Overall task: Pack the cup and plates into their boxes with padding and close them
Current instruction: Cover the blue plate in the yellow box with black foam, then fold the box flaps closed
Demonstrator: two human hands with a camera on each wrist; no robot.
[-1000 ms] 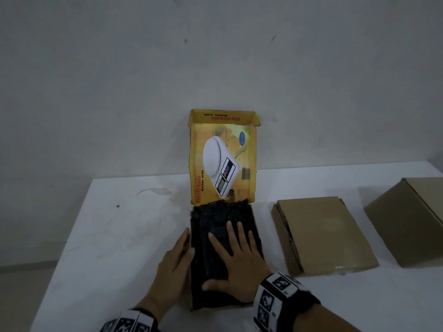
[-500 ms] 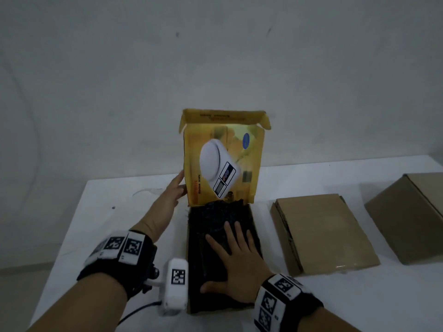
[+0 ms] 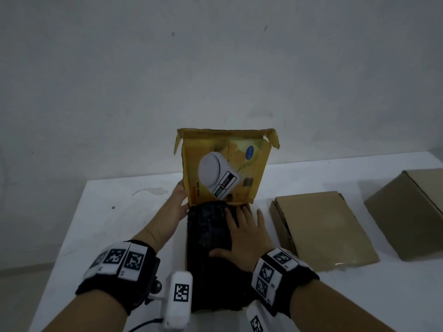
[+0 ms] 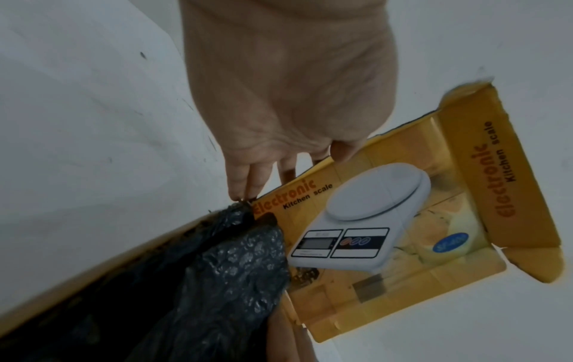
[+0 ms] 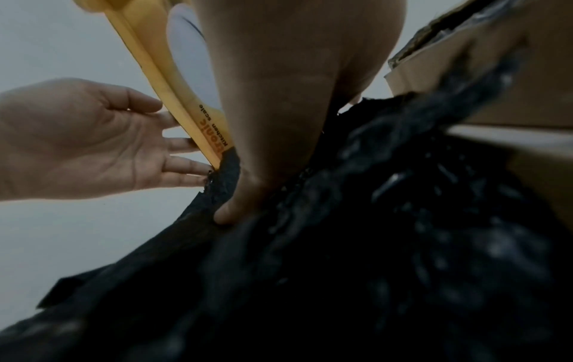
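The right hand [image 3: 244,236] presses flat, fingers spread, on the black bubble wrap [image 3: 206,238]. The left hand [image 3: 176,207] touches the raised lid [image 3: 225,168] with straight fingers. One yellow box [image 4: 102,267] lies mid-table, its long axis pointing away from the person and its lid upright at the far end. The table [image 3: 96,224] is white and the wall [image 3: 215,68] grey. Two brown cartons [image 3: 321,226] [image 3: 412,212] lie to the right.

A black wristband [image 3: 107,293] is worn behind the left hand [image 3: 176,207], topped with white tiles [image 3: 124,259] printed in black square codes. Right of that wristband, a white pod [image 3: 178,300] bearing one more code is carried on a dark ball joint [image 3: 157,286], with a black cable [image 3: 143,325] trailed below. Further right, a matching band [image 3: 282,271] is worn behind the right hand [image 3: 244,238].
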